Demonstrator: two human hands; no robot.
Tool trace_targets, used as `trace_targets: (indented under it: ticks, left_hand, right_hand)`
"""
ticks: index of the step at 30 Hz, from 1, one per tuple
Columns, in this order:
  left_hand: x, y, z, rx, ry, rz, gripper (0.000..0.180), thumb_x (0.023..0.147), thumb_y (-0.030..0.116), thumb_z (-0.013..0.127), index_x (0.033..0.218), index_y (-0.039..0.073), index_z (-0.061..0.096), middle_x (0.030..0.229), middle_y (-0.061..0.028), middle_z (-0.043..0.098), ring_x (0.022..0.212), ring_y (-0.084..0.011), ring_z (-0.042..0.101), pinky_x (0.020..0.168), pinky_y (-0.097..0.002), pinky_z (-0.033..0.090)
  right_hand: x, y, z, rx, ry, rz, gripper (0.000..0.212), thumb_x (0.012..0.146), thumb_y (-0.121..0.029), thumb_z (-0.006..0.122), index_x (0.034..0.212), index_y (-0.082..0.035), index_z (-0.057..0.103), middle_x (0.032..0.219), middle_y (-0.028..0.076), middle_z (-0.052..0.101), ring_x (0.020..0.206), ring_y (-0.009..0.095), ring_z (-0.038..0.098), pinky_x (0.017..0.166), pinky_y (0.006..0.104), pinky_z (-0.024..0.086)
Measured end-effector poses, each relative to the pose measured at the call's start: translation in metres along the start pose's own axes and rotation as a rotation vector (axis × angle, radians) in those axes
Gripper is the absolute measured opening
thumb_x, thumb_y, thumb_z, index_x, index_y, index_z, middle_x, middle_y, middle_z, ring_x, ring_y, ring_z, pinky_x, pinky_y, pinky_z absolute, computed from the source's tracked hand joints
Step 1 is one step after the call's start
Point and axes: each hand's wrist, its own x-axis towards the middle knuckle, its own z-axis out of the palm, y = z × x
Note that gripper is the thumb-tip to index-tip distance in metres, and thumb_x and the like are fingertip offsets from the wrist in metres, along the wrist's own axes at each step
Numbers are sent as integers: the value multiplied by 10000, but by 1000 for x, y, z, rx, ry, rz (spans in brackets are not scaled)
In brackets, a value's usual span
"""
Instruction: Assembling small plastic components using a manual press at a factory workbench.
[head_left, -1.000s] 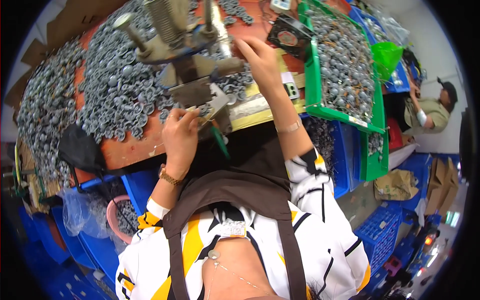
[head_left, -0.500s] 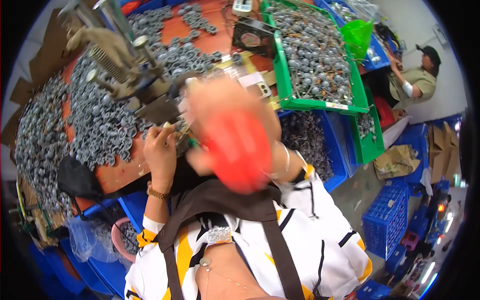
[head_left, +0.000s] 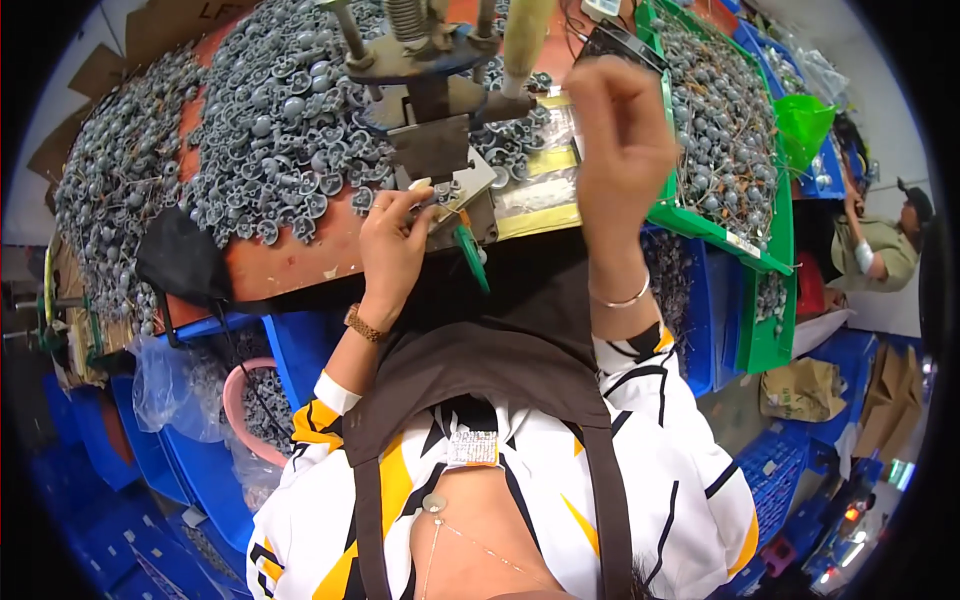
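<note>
My left hand [head_left: 392, 245] is closed, thumb and fingers pinched together at the front of a hand press [head_left: 432, 140]. Its fingertips are close to the metal base block [head_left: 465, 210] under the press head; whatever small piece they hold is too small to name. My right hand [head_left: 628, 125] is raised to the right of the press, somewhat blurred, with fingers curled in; I cannot make out what is in them. The pale lever handle [head_left: 526, 45] stands to its left, apart from it. A green oblong piece [head_left: 470, 257] projects from the block past the table edge.
Heaps of grey cup-shaped parts [head_left: 275, 110] cover the red table [head_left: 285, 262]. A green tray [head_left: 705, 235] of wired grey balls stands right, near a dark fan [head_left: 620, 45]. A black cloth-like object [head_left: 183, 255] hangs at the left edge. Another person [head_left: 885, 240] works at far right.
My right hand has moved up and to the right from in front of the press. The blurred red thing by it is out of sight. The view has shifted; my left hand stays pinched at the press.
</note>
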Motion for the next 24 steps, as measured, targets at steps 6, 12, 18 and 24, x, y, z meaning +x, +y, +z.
trace_targets:
  ticks: [6, 12, 18, 24]
  left_hand:
    - [4, -8, 1, -15, -35, 24, 194, 800, 22, 695, 992, 43, 692, 816, -59, 580, 584, -137, 479, 546, -268, 408]
    - [4, -11, 5, -30, -48, 76, 181, 802, 9, 698, 982, 25, 693, 812, -50, 577, 592, -114, 464, 544, -254, 393]
    - [1, -14, 9, -87, -27, 67, 205, 805, -17, 687, 1007, 17, 692, 819, -24, 554, 608, -83, 446, 543, -232, 376]
    - [3, -12, 9, -124, -11, 29, 212, 811, -30, 678, 1021, 2, 684, 853, -28, 574, 679, -79, 500, 569, -222, 386]
  right_hand:
    - [-99, 42, 29, -356, -521, 342, 174, 751, -131, 751, 793, -30, 616, 742, 102, 609, 705, 283, 597, 643, 371, 471]
    - [-116, 66, 37, -431, -418, 15, 184, 743, -164, 696, 656, -79, 558, 646, 69, 540, 661, 285, 551, 644, 399, 405]
    - [-116, 63, 39, -432, -404, -10, 124, 731, -121, 658, 666, -77, 563, 659, 71, 513, 679, 280, 539, 661, 403, 408]
    - [-114, 67, 29, -341, -417, 74, 101, 730, -127, 651, 683, -62, 590, 667, 85, 549, 693, 281, 551, 681, 399, 422]
